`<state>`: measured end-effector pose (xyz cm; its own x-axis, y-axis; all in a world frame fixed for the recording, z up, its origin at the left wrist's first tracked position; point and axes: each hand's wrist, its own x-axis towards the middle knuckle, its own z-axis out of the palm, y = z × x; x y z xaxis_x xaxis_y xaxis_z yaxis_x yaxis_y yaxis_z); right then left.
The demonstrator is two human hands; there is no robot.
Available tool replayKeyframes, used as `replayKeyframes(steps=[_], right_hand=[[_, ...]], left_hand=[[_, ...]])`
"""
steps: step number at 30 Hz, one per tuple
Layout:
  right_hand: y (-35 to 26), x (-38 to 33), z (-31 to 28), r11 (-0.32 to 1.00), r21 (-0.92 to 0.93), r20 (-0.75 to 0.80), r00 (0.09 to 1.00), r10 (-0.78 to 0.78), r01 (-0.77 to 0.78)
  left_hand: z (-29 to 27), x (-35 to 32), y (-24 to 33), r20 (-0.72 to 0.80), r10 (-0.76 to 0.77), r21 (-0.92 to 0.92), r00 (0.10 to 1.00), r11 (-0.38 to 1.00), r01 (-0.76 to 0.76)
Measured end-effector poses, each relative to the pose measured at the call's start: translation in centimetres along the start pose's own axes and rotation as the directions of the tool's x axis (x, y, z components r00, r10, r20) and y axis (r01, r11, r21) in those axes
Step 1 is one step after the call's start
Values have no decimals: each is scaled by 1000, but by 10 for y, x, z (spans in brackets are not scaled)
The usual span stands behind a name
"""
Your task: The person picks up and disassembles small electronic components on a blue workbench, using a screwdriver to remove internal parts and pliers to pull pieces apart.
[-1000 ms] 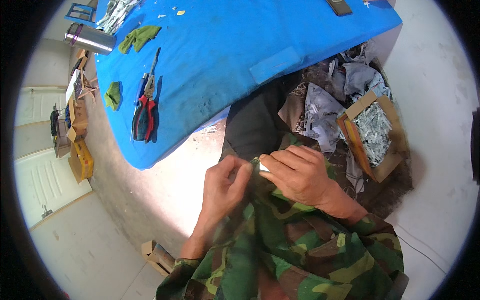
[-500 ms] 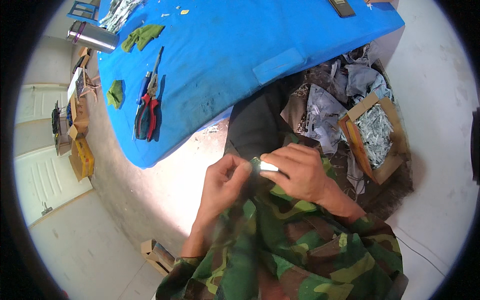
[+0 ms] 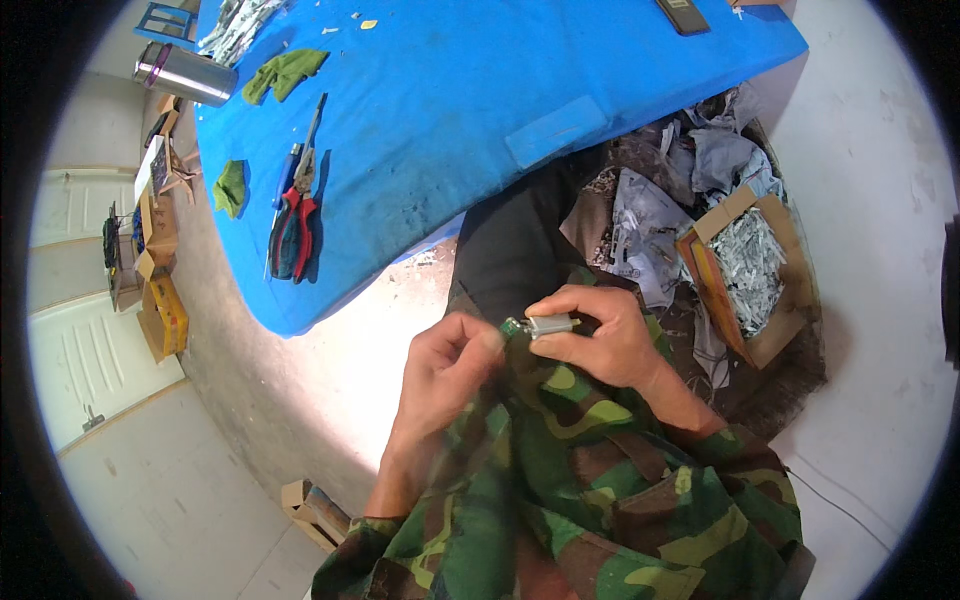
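Note:
Over my lap, my right hand (image 3: 608, 340) pinches a small flat silver-grey block (image 3: 550, 325) between thumb and fingers. A bit of yellow shows at the block's right end. At its left end sits a small green circuit board (image 3: 511, 326), with a shiny metal bit between the two. My left hand (image 3: 448, 362) is closed, thumb against forefinger, right at the board's left edge and gripping it; the fingertips cover part of it.
Red-handled pliers (image 3: 292, 230), a blue-handled tool (image 3: 288, 172) and green cloth pieces (image 3: 285, 76) lie on the blue-covered table (image 3: 420, 130). A steel flask (image 3: 190, 75) stands left. At right, a cardboard box (image 3: 712, 285) holds silvery strips, beside crumpled grey sheeting (image 3: 645, 235).
My right hand's fingers have opened out and shifted their hold, so more of the silver-grey block and the green circuit board shows. My left hand stays nearly in place.

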<state>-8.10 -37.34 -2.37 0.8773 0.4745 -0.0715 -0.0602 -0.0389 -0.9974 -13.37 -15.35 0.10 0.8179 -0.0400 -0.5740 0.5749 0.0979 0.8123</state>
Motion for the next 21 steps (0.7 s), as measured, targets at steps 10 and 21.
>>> replayKeyframes(steps=[10,21], right_hand=[[1,0,7,827,-507,37,965,-259,241],[-6,1,2,894,-416,20,984,-176,168]], left_hand=[[8,1,-16,-58,323,383,945,881,-278],[1,13,-24,-18,233,224,972,949,-223]])
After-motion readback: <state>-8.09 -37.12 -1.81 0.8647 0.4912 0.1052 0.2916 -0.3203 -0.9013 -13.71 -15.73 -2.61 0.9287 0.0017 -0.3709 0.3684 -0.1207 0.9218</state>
